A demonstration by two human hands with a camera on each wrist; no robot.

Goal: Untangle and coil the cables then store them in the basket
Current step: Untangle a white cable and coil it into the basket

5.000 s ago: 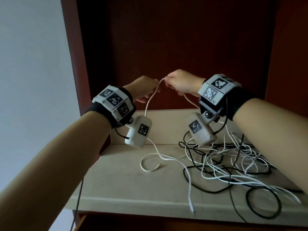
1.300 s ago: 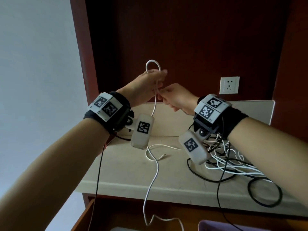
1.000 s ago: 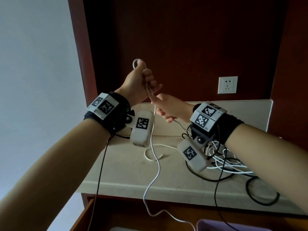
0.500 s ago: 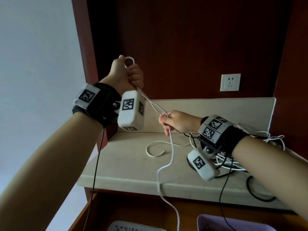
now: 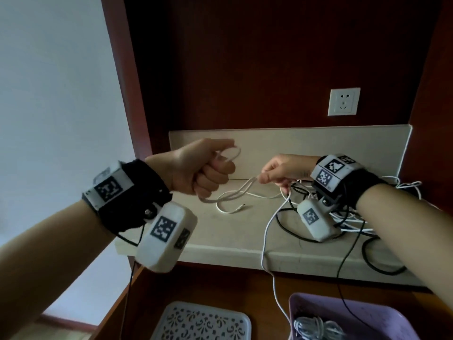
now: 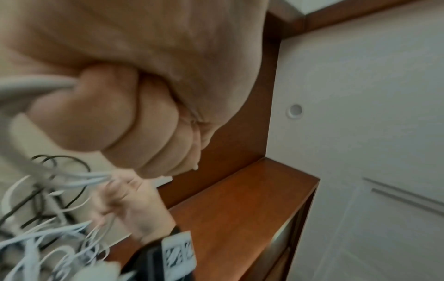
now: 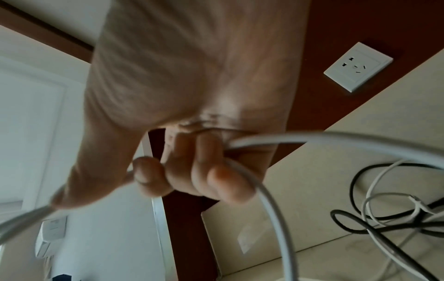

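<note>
My left hand (image 5: 208, 168) is a fist gripping folded loops of a white cable (image 5: 241, 190); a small loop sticks out by the thumb. The strands run right to my right hand (image 5: 277, 175), which pinches them between thumb and fingers. From there the cable drops over the shelf edge toward a purple basket (image 5: 367, 315) at the bottom right, where a coiled white cable (image 5: 316, 327) lies. A tangle of black and white cables (image 5: 355, 224) sits on the shelf behind my right wrist. The left wrist view shows curled fingers (image 6: 120, 123) round the white cable (image 6: 28, 87); the right wrist view shows fingertips (image 7: 216, 180) on the cable (image 7: 276, 199).
The beige shelf (image 5: 232, 239) sits in a dark wood niche with a wall socket (image 5: 344, 101) at the back right. A white perforated tray (image 5: 201, 322) lies below, left of the basket. A white wall stands to the left.
My left hand has come down from head height to shelf level with the loops in it. My right hand moved right and keeps pinching the strands. The view tilted down, showing basket and tray.
</note>
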